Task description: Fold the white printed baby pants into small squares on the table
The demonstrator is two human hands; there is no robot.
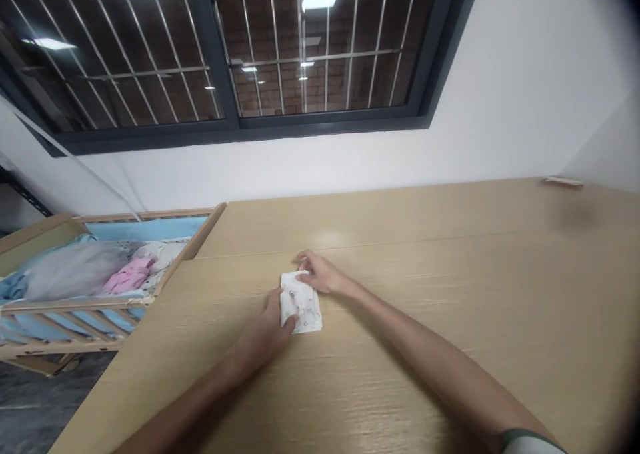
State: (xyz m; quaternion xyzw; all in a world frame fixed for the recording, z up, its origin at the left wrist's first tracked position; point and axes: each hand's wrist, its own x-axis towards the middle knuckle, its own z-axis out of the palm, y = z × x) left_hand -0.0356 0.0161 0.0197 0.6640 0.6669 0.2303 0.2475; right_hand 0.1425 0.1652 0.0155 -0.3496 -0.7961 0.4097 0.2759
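A small folded white cloth with a faint print (304,305) lies on the light wooden table (450,294), near the middle of its left half. My left hand (265,334) rests on the cloth's near left edge, thumb pressed onto it and fingers curled. From the right, my right hand (320,274) pinches the cloth's far top corner with closed fingertips. Both forearms stretch across the table toward it.
A wooden cot (100,287) stands against the table's left end, holding blue padding, a grey cloth (70,267) and a pink garment (129,275). A small flat object (563,181) lies at the table's far right. A white wall and barred window rise behind.
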